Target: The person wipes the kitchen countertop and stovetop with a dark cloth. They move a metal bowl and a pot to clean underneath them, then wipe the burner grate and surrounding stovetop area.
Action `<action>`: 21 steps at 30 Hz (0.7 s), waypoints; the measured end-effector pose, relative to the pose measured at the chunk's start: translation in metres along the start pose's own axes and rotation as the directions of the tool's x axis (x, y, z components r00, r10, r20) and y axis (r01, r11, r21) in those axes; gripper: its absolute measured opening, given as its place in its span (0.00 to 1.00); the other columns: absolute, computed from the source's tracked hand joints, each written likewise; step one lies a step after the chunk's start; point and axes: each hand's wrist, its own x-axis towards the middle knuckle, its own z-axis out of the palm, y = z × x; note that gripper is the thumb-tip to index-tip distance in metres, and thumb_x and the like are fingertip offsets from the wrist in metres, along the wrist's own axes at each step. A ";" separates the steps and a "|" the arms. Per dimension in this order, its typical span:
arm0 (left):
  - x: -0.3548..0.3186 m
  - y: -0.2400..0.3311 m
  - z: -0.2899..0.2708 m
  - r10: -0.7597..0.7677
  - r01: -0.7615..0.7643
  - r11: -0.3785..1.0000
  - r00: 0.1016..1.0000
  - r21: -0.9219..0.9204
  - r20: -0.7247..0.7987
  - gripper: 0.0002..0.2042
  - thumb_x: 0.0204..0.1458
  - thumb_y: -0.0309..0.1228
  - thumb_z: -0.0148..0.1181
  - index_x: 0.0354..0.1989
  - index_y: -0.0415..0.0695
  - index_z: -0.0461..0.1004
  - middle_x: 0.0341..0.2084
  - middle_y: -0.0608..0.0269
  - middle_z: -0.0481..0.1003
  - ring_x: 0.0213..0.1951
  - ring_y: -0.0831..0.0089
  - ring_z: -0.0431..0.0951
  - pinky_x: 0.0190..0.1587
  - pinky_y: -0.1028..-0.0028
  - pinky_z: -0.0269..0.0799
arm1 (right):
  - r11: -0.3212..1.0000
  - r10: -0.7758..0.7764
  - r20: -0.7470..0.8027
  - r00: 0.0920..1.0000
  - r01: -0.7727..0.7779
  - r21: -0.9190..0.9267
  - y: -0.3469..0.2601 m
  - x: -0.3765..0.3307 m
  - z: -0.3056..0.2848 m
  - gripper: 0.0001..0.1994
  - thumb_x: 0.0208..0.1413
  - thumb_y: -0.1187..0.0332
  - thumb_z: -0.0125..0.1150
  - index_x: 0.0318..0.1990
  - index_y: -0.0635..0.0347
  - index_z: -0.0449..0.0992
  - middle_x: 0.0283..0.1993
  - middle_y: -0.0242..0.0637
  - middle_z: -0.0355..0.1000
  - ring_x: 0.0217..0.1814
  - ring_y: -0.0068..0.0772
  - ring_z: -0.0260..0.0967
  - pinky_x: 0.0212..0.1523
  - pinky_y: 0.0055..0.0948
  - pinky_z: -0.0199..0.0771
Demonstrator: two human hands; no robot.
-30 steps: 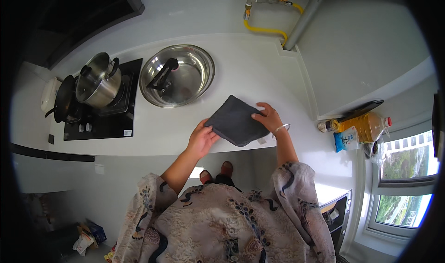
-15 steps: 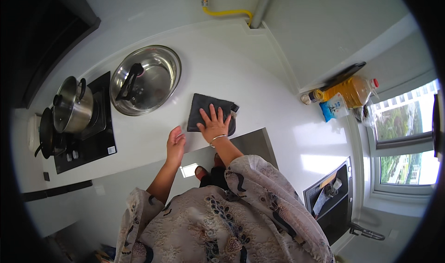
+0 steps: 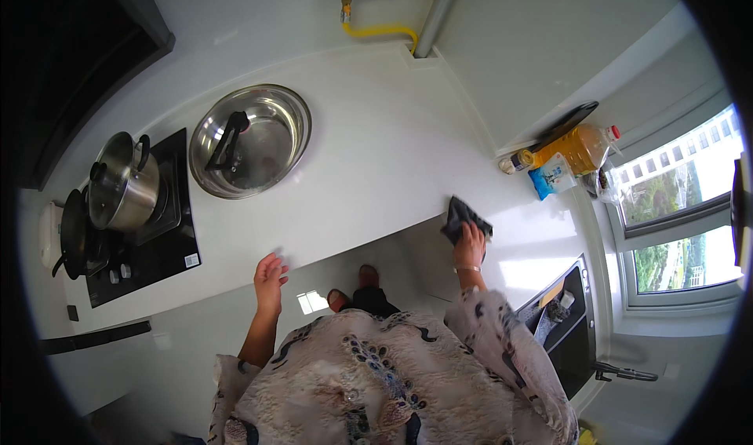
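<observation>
A dark grey cloth (image 3: 463, 214), bunched and creased, sits at the corner of the white countertop (image 3: 353, 162), to the right of the counter's inner edge. My right hand (image 3: 470, 250), with a bracelet at the wrist, holds it from the near side, fingers on top of the fabric. Part of the cloth is hidden under that hand. At the left, my left hand (image 3: 269, 284) hovers by the counter's front edge, fingers loosely bent and apart from the thumb, with nothing in it.
A large steel basin (image 3: 294, 143) with a black-handled item inside stands at the back left. Beside it, a steel pot (image 3: 129, 198) and a black pan (image 3: 74, 233) occupy the black hob (image 3: 184, 245). An oil bottle (image 3: 582, 151), a blue-white packet (image 3: 553, 178) and a sink (image 3: 576, 327) line the right.
My right hand has slid right with the cloth, from the counter's middle to its corner. The cloth went from spread flat to bunched. My left hand moved slightly left and nearer my body.
</observation>
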 end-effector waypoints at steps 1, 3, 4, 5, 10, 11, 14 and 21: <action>-0.001 0.002 -0.002 0.013 -0.013 1.000 1.000 0.002 -0.020 0.15 0.58 0.29 0.51 0.55 0.47 0.67 0.46 0.64 0.72 0.42 0.74 0.74 0.40 0.72 0.71 | 0.999 -0.032 0.009 0.999 0.032 0.004 0.009 -0.014 -0.010 0.18 0.54 0.70 0.50 0.54 0.49 0.72 0.60 0.37 0.66 0.61 0.46 0.61 0.60 0.44 0.60; 0.004 -0.001 -0.006 -0.030 0.029 0.999 0.999 -0.028 -0.034 0.15 0.58 0.28 0.51 0.54 0.47 0.68 0.44 0.63 0.73 0.41 0.74 0.75 0.39 0.73 0.71 | 1.000 0.003 0.040 0.999 -0.003 0.007 0.034 -0.025 -0.025 0.18 0.54 0.70 0.50 0.54 0.49 0.72 0.60 0.37 0.66 0.61 0.46 0.61 0.60 0.44 0.61; 0.011 -0.002 -0.006 -0.041 0.039 0.998 0.998 -0.042 -0.045 0.15 0.57 0.27 0.51 0.53 0.47 0.68 0.44 0.63 0.73 0.40 0.75 0.75 0.38 0.74 0.70 | 0.997 0.078 0.060 0.995 -0.079 0.006 0.045 -0.022 -0.027 0.19 0.55 0.69 0.50 0.56 0.48 0.71 0.61 0.36 0.65 0.63 0.46 0.59 0.61 0.45 0.60; 0.016 0.000 -0.003 -0.037 0.036 0.998 0.999 -0.043 -0.025 0.15 0.57 0.28 0.52 0.53 0.47 0.68 0.43 0.64 0.73 0.39 0.75 0.75 0.37 0.74 0.70 | 0.987 0.153 0.020 0.988 -0.152 -0.046 0.046 -0.020 -0.025 0.20 0.56 0.67 0.50 0.58 0.46 0.69 0.64 0.35 0.62 0.65 0.45 0.56 0.61 0.50 0.57; 0.031 0.025 0.039 -0.056 0.049 0.998 0.985 0.047 0.160 0.16 0.56 0.30 0.54 0.54 0.49 0.68 0.44 0.64 0.74 0.37 0.74 0.76 0.37 0.74 0.70 | 0.971 0.239 0.103 0.965 -0.236 -0.046 -0.032 0.029 -0.003 0.25 0.55 0.59 0.52 0.63 0.38 0.62 0.72 0.30 0.50 0.70 0.46 0.47 0.60 0.72 0.45; 0.036 0.028 0.051 -0.079 0.064 0.995 0.975 0.080 0.206 0.16 0.57 0.30 0.53 0.55 0.49 0.67 0.45 0.63 0.73 0.39 0.75 0.76 0.38 0.74 0.70 | 0.987 0.147 0.098 0.984 -0.140 -0.073 -0.052 0.034 0.008 0.25 0.55 0.58 0.53 0.63 0.38 0.63 0.71 0.30 0.50 0.71 0.46 0.46 0.61 0.72 0.45; 0.053 0.024 0.079 0.061 -0.119 0.973 0.959 0.198 0.276 0.18 0.56 0.29 0.54 0.57 0.49 0.66 0.47 0.62 0.72 0.41 0.76 0.75 0.37 0.76 0.69 | 0.995 -0.089 0.169 0.982 0.095 -0.027 -0.139 0.039 0.016 0.25 0.55 0.54 0.52 0.62 0.41 0.63 0.71 0.32 0.51 0.72 0.46 0.44 0.62 0.71 0.44; 0.064 0.052 0.175 0.306 -0.459 0.861 0.812 0.219 0.497 0.25 0.59 0.25 0.48 0.66 0.42 0.56 0.62 0.53 0.62 0.62 0.63 0.64 0.59 0.69 0.63 | 0.743 -0.659 0.406 0.634 0.461 0.486 -0.212 0.045 -0.003 0.29 0.58 0.54 0.49 0.67 0.45 0.55 0.67 0.35 0.59 0.71 0.42 0.49 0.68 0.58 0.41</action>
